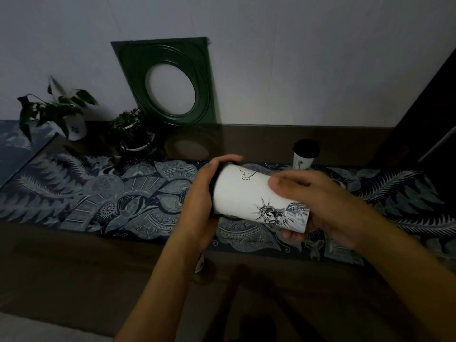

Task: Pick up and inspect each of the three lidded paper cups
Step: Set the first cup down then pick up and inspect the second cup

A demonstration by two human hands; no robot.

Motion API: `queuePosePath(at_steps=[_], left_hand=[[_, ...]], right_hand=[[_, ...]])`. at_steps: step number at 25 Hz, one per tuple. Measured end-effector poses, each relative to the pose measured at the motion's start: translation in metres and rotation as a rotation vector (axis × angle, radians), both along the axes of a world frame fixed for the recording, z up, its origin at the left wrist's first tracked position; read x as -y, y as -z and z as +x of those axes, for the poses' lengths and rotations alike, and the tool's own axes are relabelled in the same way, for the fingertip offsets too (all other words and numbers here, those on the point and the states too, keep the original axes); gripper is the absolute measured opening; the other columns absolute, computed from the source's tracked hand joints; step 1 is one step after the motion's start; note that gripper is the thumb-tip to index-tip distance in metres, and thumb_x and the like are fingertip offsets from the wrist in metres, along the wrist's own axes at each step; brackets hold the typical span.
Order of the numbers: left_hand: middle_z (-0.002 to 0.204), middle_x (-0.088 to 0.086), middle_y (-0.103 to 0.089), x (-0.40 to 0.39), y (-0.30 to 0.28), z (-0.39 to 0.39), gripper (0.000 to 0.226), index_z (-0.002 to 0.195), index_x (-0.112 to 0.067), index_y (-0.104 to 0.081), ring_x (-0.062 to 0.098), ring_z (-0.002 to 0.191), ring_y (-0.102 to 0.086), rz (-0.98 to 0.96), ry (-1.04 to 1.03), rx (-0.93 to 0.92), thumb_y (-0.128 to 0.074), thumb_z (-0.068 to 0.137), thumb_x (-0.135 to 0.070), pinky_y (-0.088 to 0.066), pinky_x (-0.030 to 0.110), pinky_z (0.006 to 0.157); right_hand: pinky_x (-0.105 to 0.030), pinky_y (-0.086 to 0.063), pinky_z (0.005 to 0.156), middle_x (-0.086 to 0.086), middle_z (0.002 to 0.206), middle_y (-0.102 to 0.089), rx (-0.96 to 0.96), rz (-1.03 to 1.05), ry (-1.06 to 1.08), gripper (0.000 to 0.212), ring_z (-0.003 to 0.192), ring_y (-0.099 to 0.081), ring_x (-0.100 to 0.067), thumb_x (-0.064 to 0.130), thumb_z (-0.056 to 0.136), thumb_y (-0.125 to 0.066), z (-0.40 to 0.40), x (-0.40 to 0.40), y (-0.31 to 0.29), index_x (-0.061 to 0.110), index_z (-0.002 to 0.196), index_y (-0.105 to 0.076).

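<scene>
I hold a white paper cup [243, 193] with a black lid on its side above the patterned cloth, lid end to the left. A black ink drawing of a crowned statue head shows on its wall. My left hand [201, 201] wraps the lid end. My right hand [318, 206] grips the base end, fingers over the top. A second lidded cup [305, 155] stands upright at the back right of the table. Part of what may be a third cup [199, 265] shows under my left forearm, mostly hidden.
A dark blue patterned runner [111, 201] crosses the brown table [74, 267]. Two potted plants [61, 114] [134, 137] stand at the back left. A green square frame [170, 80] with a round opening leans on the wall. A dark cabinet [424, 114] rises at the right.
</scene>
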State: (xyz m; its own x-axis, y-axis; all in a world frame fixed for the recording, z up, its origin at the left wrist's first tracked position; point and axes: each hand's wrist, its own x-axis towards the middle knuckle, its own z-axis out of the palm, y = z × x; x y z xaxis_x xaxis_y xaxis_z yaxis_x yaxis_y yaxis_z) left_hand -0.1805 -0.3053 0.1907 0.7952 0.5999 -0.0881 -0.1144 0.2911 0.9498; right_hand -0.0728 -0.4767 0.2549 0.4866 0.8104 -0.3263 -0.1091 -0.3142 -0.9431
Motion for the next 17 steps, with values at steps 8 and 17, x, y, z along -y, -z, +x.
queuePosePath(at_steps=[8, 17], left_hand=[[0.107, 0.010, -0.077, -0.003, -0.005, -0.001, 0.050, 0.105, -0.018, -0.078, 0.024, 0.095, -0.073, -0.042, 0.008, -0.075, -0.037, 0.102, -0.047, -0.058, 0.034, 0.069], [0.118, 0.016, -0.072, 0.006, -0.019, -0.010, 0.039, 0.109, -0.022, -0.071, 0.030, 0.097, -0.068, 0.178, 0.039, 0.086, -0.036, 0.101, -0.036, -0.057, 0.039, 0.068]], right_hand=[[-0.027, -0.051, 0.066, 0.014, 0.126, -0.059, 1.363, -0.134, -0.271, 0.086, 0.087, -0.063, -0.007, 0.072, 0.071, -0.057, -0.013, 0.009, 0.007, 0.045, 0.146, -0.024], [-0.026, -0.059, 0.051, -0.003, 0.099, -0.077, -0.006, 0.083, -0.025, 0.035, 0.069, -0.074, -0.019, 0.058, 0.071, -0.073, -0.015, 0.007, -0.002, 0.048, 0.104, -0.067]])
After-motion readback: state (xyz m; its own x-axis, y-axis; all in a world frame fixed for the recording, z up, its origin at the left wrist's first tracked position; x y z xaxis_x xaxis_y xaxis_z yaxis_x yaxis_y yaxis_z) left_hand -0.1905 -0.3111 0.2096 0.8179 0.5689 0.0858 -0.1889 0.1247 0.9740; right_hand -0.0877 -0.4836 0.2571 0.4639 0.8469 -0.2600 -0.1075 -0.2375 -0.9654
